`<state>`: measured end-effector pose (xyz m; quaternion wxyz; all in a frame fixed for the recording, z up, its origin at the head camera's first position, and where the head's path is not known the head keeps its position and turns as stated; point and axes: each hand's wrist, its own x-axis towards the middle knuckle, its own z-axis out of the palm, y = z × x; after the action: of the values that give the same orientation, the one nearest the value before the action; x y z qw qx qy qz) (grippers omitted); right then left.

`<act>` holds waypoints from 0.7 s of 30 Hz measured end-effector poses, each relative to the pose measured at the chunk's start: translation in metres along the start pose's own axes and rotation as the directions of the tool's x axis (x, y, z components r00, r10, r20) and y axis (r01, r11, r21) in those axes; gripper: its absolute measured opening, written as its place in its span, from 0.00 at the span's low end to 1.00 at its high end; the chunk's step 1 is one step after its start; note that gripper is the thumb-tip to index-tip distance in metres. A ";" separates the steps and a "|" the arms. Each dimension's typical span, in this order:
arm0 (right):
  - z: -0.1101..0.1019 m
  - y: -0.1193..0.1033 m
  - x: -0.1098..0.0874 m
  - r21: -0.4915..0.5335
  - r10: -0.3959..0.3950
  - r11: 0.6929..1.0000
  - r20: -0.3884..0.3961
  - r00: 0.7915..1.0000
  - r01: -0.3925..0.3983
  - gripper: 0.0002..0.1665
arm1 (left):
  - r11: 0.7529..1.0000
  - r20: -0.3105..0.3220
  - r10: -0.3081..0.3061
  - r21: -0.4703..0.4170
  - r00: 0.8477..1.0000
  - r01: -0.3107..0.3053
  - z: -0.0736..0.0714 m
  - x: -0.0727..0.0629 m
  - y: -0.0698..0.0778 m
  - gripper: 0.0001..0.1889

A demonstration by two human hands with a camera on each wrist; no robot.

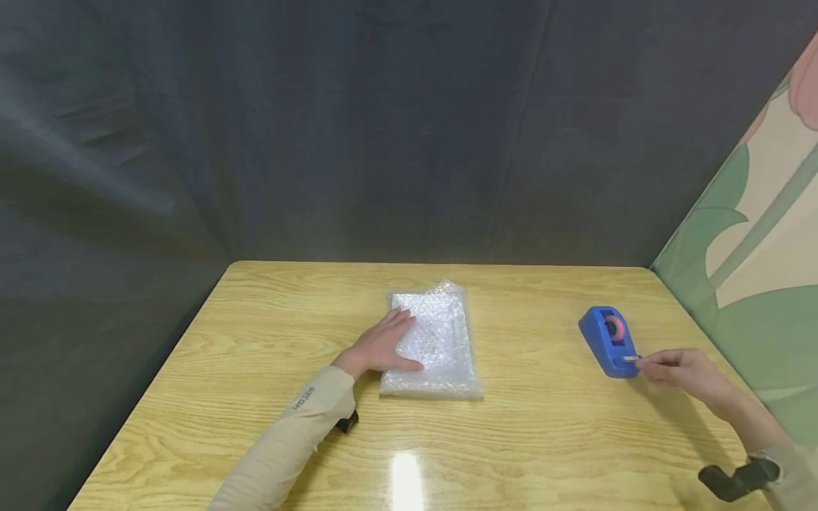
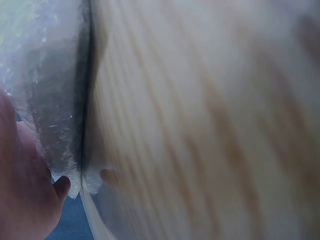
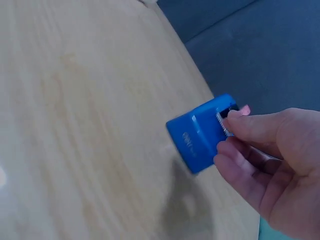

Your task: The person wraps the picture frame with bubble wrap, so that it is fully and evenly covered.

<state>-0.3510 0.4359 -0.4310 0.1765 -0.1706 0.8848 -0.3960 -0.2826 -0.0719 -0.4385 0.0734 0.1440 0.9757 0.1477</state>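
A flat parcel in clear bubble wrap [image 1: 441,341] lies near the middle of the table. My left hand [image 1: 383,343] rests on its left part with the fingers spread. Up close in the left wrist view, the bubble wrap [image 2: 50,85] stands beside the hand [image 2: 25,195]. A blue tape dispenser [image 1: 599,344] holding a pink-cored tape roll [image 1: 615,328] stands on the right. At its front cutter, my right hand [image 1: 690,372] pinches the tape's end between thumb and forefinger. In the right wrist view, those fingertips touch by the toothed cutter [image 3: 221,124]; the clear tape itself is barely visible.
The wooden table [image 1: 255,341] has rounded far corners. A dark curtain [image 1: 383,128] hangs behind it and on the left. On the right is a wall with a leaf and flower pattern [image 1: 767,248]. Each wrist carries a black camera mount [image 1: 738,481].
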 end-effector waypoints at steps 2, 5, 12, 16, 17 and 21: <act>0.003 0.002 -0.006 -0.004 0.021 1.000 0.012 1.000 -0.021 0.23 | 1.000 0.003 -0.007 -0.002 1.000 0.007 0.000 0.000 -0.001 0.53; 0.006 0.006 -0.013 0.022 0.035 0.999 0.039 0.999 -0.035 0.23 | 1.000 0.000 -0.013 -0.009 1.000 0.013 0.000 -0.001 -0.002 0.53; 0.014 0.007 -0.024 0.055 0.081 0.995 0.065 0.995 -0.085 0.24 | 1.000 -0.014 -0.005 -0.019 1.000 0.005 0.001 -0.002 -0.004 0.53; 0.013 0.005 -0.028 0.030 0.088 0.995 0.059 0.994 -0.090 0.23 | 1.000 -0.014 -0.001 -0.020 1.000 0.001 0.001 -0.003 -0.003 0.52; 0.012 0.004 -0.029 0.028 0.079 0.996 0.064 0.995 -0.081 0.23 | 1.000 -0.014 -0.004 -0.019 1.000 0.004 0.001 -0.003 -0.003 0.52; 0.012 0.004 -0.031 0.066 0.065 0.995 0.104 0.993 -0.072 0.22 | 1.000 -0.013 -0.011 -0.021 1.000 0.011 0.001 -0.003 -0.003 0.53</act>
<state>-0.3187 0.4449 -0.4363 0.2404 -0.1540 0.8657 -0.4112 -0.2799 -0.0751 -0.4396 0.0696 0.1371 0.9753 0.1585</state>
